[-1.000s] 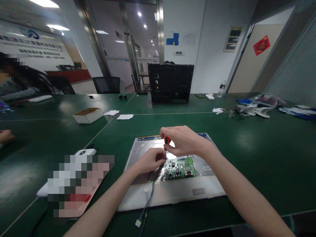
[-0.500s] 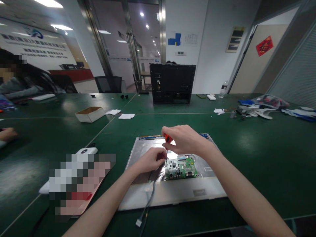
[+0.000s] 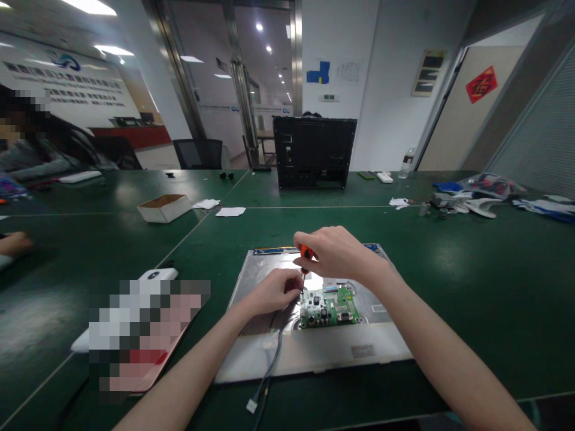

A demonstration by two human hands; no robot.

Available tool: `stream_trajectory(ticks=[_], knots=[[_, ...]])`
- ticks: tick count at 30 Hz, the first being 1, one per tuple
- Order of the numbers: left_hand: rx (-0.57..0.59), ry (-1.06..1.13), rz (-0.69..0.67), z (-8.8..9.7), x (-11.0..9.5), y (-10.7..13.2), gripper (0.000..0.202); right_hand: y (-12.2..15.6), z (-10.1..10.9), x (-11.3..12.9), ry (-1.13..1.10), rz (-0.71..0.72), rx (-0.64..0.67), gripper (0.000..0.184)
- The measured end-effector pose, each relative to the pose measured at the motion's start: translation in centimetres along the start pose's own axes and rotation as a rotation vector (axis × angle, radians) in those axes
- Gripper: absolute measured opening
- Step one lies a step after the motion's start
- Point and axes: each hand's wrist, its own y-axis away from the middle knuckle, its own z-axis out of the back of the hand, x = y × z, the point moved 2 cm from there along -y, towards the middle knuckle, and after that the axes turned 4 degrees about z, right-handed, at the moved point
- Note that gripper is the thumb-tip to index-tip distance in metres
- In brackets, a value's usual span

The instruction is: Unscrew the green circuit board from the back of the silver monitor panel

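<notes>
My right hand (image 3: 335,252) is closed round the orange and black handle of a screwdriver (image 3: 306,252), held nearly upright. Its thin shaft points down at the upper left corner of a green circuit board (image 3: 330,306). Beside that tip, my left hand (image 3: 276,290) is pinched, and whatever lies between its fingertips is too small to make out. The board lies on the silvery metal back of a flat display panel (image 3: 309,347). From under my left hand a dark cable (image 3: 275,359) runs toward me, ending in a white plug (image 3: 252,406).
To the left lie a white phone-like device (image 3: 164,274) and a pink flat item (image 3: 188,305), partly blurred out. An open box (image 3: 164,208) and a black monitor housing (image 3: 314,152) stand farther back. Loose parts (image 3: 449,200) lie right. Another person's hand (image 3: 15,244) rests far left.
My right hand and the screwdriver handle have shifted very slightly, with the tip still at the board's corner. My left hand and the board stay in place.
</notes>
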Motion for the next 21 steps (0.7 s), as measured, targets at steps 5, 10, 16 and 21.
stream_trajectory(ticks=[5,10,16,21], knots=[[-0.001,-0.003,0.005,-0.05,0.11,0.02,0.007,0.32,0.19,-0.07,-0.089,0.039,0.009,0.017],[0.006,-0.005,0.013,-0.14,0.14,0.07,0.009,0.55,0.4,-0.04,-0.141,0.066,0.015,0.014],[0.009,-0.01,0.019,0.08,-0.27,0.11,0.006,0.24,0.22,0.0,-0.083,0.034,0.015,0.013],[0.012,-0.012,0.015,0.05,-0.04,0.03,0.007,0.14,0.13,-0.01,-0.065,0.018,0.018,0.016]])
